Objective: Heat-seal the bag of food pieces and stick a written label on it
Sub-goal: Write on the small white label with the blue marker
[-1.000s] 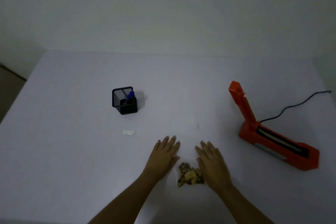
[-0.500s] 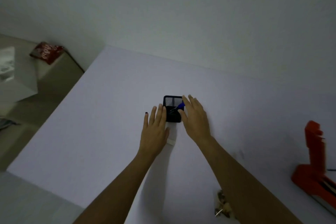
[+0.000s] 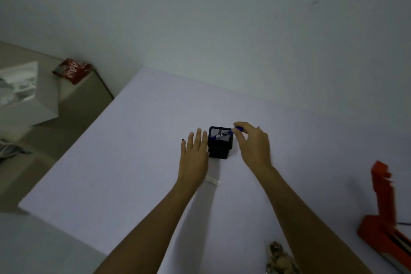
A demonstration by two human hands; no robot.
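Nearest, at the bottom edge of the view, the bag of food pieces (image 3: 279,260) lies on the white table (image 3: 138,162), partly hidden by the right forearm; whether it is sealed cannot be told. To its right, at the frame's edge, stands the orange heat sealer (image 3: 384,218) with its arm raised upright. Farther in, a small white label (image 3: 212,180) lies flat on the table, just beside the left wrist. The left hand (image 3: 194,158) reaches forward with fingers straight and together, its grip spread and holding nothing, its fingertips close against the left side of the black mesh pen holder (image 3: 220,143); whether they touch it cannot be told. The right hand (image 3: 253,142) hovers at the holder's right rim, its grip pinching the upper end of a blue pen (image 3: 223,134) between thumb and fingers, while the pen's lower end sits tilted inside the holder. Beyond the table's left edge, a red packet (image 3: 72,70) rests on a low beige surface by the wall.
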